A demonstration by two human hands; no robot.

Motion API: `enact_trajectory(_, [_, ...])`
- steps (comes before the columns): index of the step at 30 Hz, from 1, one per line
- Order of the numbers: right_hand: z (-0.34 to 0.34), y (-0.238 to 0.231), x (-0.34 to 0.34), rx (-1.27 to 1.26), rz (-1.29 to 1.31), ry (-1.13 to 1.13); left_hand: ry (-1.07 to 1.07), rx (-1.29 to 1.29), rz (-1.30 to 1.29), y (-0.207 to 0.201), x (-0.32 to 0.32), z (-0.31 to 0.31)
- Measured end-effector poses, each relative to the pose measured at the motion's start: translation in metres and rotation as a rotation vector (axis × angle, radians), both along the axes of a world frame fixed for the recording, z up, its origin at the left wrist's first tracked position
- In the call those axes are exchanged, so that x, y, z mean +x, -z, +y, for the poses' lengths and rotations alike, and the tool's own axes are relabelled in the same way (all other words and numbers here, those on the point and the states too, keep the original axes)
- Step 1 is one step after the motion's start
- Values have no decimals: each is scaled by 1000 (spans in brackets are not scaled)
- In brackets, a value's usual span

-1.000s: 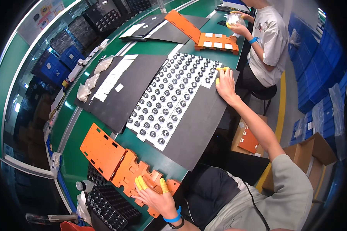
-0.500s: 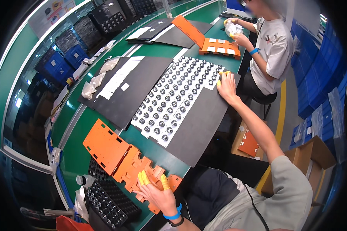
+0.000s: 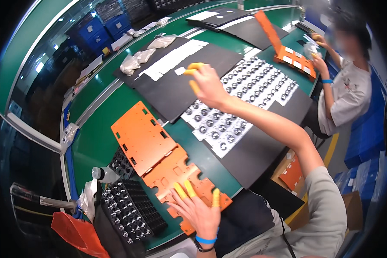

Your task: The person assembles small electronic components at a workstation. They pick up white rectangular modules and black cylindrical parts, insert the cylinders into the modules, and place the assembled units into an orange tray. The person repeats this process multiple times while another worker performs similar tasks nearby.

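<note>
My left hand, yellow covers on several fingertips, lies with spread fingers on the notched half of a hinged orange fixture. The fixture's flat, slotted half is folded out away from me. My right hand hovers over a stack of black sheets, thumb and fingers apart and nothing seen between them. Its fingertips are close to a small white label piece; whether they touch it I cannot tell. Under my right forearm, white panels with rows of round dark lenses lie on a black mat.
Black trays of round lenses, a clear bottle and a red bag are at the left. White sheets and plastic bags lie farther back. At the right, a co-worker handles a clear bag beside another orange fixture.
My right hand has left the far right end of the lens panels and swung left over the black sheets. My left hand stays on the orange fixture. The whole view has shifted.
</note>
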State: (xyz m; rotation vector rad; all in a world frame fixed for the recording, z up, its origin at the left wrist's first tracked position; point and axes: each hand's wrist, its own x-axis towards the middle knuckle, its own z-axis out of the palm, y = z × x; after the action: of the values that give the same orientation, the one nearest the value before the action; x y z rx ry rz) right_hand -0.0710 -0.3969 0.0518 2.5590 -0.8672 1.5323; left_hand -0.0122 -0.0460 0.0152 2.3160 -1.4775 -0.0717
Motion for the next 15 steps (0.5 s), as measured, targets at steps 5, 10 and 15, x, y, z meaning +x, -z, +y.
enact_trajectory(5, [-100,46,148,249,257,47,-7,78,114,-13,4,-3])
enact_trajectory(10, [-178,37,228,535,570,285,-31,394,193,-15,5,-4])
enact_trajectory(15, [-220,68,262,658,647,340,-45,744,301,-47,15,-23])
